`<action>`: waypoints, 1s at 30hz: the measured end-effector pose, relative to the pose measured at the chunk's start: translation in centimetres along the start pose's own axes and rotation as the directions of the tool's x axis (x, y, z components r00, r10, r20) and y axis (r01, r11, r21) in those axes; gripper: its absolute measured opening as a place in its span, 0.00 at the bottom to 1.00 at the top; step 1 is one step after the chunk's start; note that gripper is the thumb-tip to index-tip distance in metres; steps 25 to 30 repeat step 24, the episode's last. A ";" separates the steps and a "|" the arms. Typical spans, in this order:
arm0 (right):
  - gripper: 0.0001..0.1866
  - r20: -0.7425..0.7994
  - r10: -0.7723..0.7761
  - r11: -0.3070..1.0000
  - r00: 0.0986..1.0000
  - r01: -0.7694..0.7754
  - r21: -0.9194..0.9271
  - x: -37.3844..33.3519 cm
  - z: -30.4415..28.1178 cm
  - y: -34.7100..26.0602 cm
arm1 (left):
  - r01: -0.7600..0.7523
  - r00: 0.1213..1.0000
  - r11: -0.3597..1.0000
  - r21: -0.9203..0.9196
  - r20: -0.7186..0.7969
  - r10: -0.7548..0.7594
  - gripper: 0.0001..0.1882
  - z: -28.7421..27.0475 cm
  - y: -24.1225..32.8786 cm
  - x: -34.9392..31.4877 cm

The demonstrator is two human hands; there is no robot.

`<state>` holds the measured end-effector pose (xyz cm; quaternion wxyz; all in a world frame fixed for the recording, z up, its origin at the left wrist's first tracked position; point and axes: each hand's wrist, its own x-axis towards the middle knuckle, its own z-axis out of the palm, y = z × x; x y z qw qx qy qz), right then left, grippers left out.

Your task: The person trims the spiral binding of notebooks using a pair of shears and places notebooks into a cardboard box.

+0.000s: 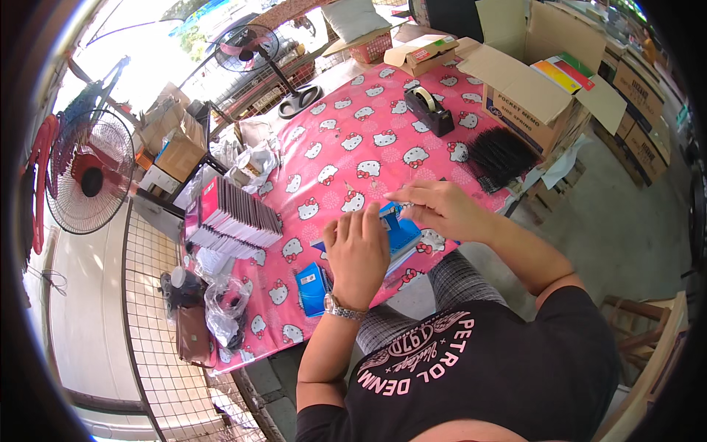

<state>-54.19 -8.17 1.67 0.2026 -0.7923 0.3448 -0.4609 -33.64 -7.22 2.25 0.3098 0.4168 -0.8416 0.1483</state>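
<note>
A blue notebook (403,234) lies at the table's near edge, on top of a thicker pale-edged pile. My left hand (359,253), with a metal watch at its wrist, curls over the notebook's left part and holds it; the thumb is hidden. From the right comes my right hand (447,208), its fingers pinched together over the notebook's far edge. Whatever sits between those fingertips is too small to make out. Beside my left wrist lies another blue notebook (312,289), flat on the pink patterned tablecloth (326,174).
Stacked notebooks (239,221) stand at the left, near plastic bags (224,306). Toward the back are a black tape dispenser (429,110) and a small carton (421,54). Black bristly strips (501,156) lie before an open cardboard box (524,110). Fans (91,180) stand at the left.
</note>
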 end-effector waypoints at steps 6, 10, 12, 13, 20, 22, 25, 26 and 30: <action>0.25 0.242 0.235 0.967 0.942 -0.252 0.044 1.5 -1.7 -2.4 | -0.005 0.997 1.000 -0.027 0.071 0.007 0.15 0.2 0.6 0.1; 0.24 0.427 0.303 0.532 0.852 -0.523 0.666 2.5 -0.3 4.5 | 0.022 0.997 0.998 -0.054 0.073 -0.018 0.13 -0.2 0.3 -0.6; 0.27 0.221 0.678 0.458 0.702 -0.637 0.620 1.1 2.5 14.2 | 0.013 0.999 0.997 -0.077 0.050 -0.009 0.11 -0.4 0.5 -0.4; 0.31 0.077 0.662 0.746 0.746 -0.665 0.028 -1.5 3.1 20.3 | -0.001 0.998 0.993 -0.117 0.067 0.009 0.11 -0.2 1.0 0.3; 0.33 0.253 0.680 0.707 0.688 -0.524 -0.475 -4.7 6.1 23.3 | 0.219 0.972 0.971 0.095 0.060 -0.225 0.14 -0.9 1.0 -1.4; 0.31 0.354 0.541 0.800 0.763 -0.596 0.063 -0.1 3.2 19.8 | 0.311 0.942 0.948 0.063 0.115 -0.317 0.15 -1.1 0.9 -1.7; 0.29 0.528 0.301 0.466 0.794 -0.606 0.645 3.8 0.8 14.9 | 0.363 0.919 0.931 0.048 0.148 -0.366 0.16 -1.2 1.0 -1.9; 0.29 0.528 0.301 0.466 0.794 -0.606 0.645 3.8 0.8 14.9 | 0.363 0.919 0.931 0.048 0.148 -0.366 0.16 -1.2 1.0 -1.9; 0.29 0.528 0.301 0.466 0.794 -0.606 0.645 3.8 0.8 14.9 | 0.363 0.919 0.931 0.048 0.148 -0.366 0.16 -1.2 1.0 -1.9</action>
